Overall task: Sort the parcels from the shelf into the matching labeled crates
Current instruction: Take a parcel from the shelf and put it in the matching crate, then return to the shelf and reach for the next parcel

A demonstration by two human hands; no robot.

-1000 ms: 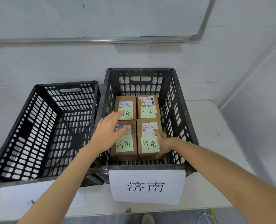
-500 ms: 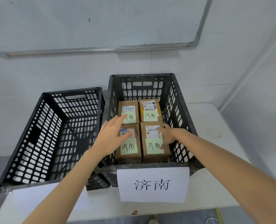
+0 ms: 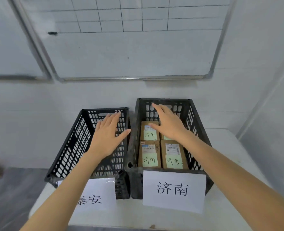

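Two black slatted crates stand side by side on a white table. The right crate carries a paper label reading 济南 and holds several brown cardboard parcels with green sticky notes. The left crate, with a label reading 泰安, shows no parcels inside. My left hand hovers flat and open above the left crate. Over the back of the right crate floats my right hand, fingers spread, hiding most of the far right parcel. Neither hand touches a parcel.
A whiteboard with a drawn grid hangs on the wall behind the crates. The white table extends to the right of the crates, near a wall corner. Grey floor lies to the left.
Both hands have lifted off the parcels and out of the right crate. My left hand moved left over the empty crate. The view has tilted up, showing more whiteboard.
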